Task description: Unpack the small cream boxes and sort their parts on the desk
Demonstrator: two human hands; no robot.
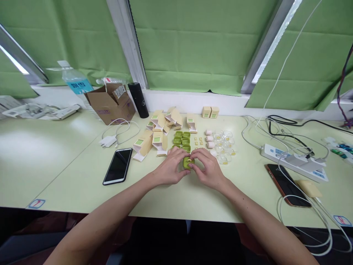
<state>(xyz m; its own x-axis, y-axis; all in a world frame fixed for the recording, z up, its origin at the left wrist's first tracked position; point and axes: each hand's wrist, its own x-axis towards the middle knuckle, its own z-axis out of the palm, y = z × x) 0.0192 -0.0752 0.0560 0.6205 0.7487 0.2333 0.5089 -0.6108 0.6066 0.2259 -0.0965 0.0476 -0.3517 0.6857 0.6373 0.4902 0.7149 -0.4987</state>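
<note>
Between my two hands, near the middle of the table, is a small green square case (186, 164) with a small yellowish piece on its top. My left hand (171, 168) is closed on the case's left side, fingers curled behind it and thumb in front. On the other side, my right hand (207, 168) pinches the case, its thumb tip by the yellowish piece. Just beyond the fingers stand several similar green open cases (177, 140) in two columns. Small yellow pieces (201, 138), pale pink cylinders (210, 138) and clear plastic covers (226, 140) lie to their right.
Opened cream boxes (143, 143) lie at the back left; two closed ones (210, 112) stand by the wall. A phone (118, 166), white charger (108, 141), carton (111, 105) and black bottle (138, 100) are left. Right are a power strip (293, 162), another phone (286, 184) and cables.
</note>
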